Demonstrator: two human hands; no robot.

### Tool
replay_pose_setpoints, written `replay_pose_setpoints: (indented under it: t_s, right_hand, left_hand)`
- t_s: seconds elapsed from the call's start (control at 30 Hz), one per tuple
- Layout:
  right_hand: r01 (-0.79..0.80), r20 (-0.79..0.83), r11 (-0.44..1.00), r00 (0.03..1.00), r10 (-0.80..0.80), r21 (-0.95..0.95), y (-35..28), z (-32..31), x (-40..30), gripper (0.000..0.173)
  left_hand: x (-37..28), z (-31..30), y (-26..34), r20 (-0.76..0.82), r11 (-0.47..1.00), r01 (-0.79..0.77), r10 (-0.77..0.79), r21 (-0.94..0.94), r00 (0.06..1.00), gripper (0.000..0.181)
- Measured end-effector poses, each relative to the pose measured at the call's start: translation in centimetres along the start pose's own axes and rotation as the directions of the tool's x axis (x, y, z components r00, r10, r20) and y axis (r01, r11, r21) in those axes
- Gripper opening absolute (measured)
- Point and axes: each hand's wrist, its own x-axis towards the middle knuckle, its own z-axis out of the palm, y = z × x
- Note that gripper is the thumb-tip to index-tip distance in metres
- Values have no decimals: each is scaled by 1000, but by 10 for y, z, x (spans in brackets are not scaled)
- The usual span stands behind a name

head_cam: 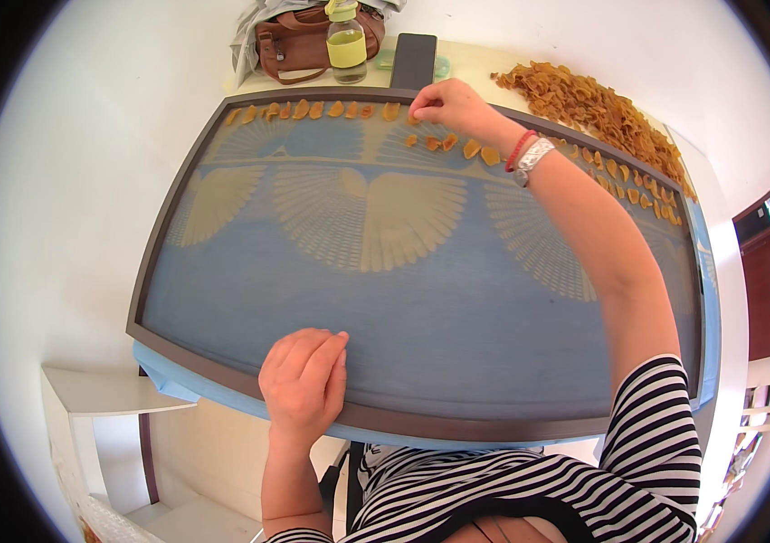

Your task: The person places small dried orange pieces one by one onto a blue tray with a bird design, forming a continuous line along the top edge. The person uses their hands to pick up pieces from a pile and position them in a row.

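My right hand (454, 112) is at the far edge of a framed mesh screen (426, 339), thumb and forefinger pinched on a small orange dried slice (413, 119). To its left, a row of similar slices (301, 108) lies along the far rail. A second short row (471, 148) sits just below my right wrist, and more slices (633, 195) lie in rows at the right end, partly hidden by my forearm. My left hand (303, 380) is palm down over the near rail and mesh, fingers loosely curled; whatever is under its palm is hidden.
A heap of dried orange slices (588, 102) lies on the table beyond the screen's right side. Behind the far rail stand a dark phone (414, 60), a glass bottle with a yellow-green sleeve (347, 49) and a brown bag (290, 37). Blue cloth (161, 370) hangs below the screen.
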Motion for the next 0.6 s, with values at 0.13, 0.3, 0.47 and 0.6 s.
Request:
replay_pose_setpoints:
  t_s: [0.13, 0.3, 0.47, 0.6]
  right_hand:
    - [83, 50, 986, 996, -76, -144, -3, 25, 10, 10]
    - [115, 63, 981, 992, -106, -157, -2, 42, 13, 8]
    - [144, 54, 976, 989, -136, -165, 1, 48, 17, 7]
    - [138, 28, 979, 990, -135, -150, 5, 51, 18, 8]
  left_hand:
    - [1, -1, 2, 6, 1000, 15, -15, -21, 1000, 19]
    - [2, -3, 2, 14, 999, 20, -20, -33, 1000, 19]
    - [1, -2, 1, 12, 999, 21, -20, -38, 1000, 19]
    - [2, -1, 2, 17, 999, 24, -23, -24, 1000, 18]
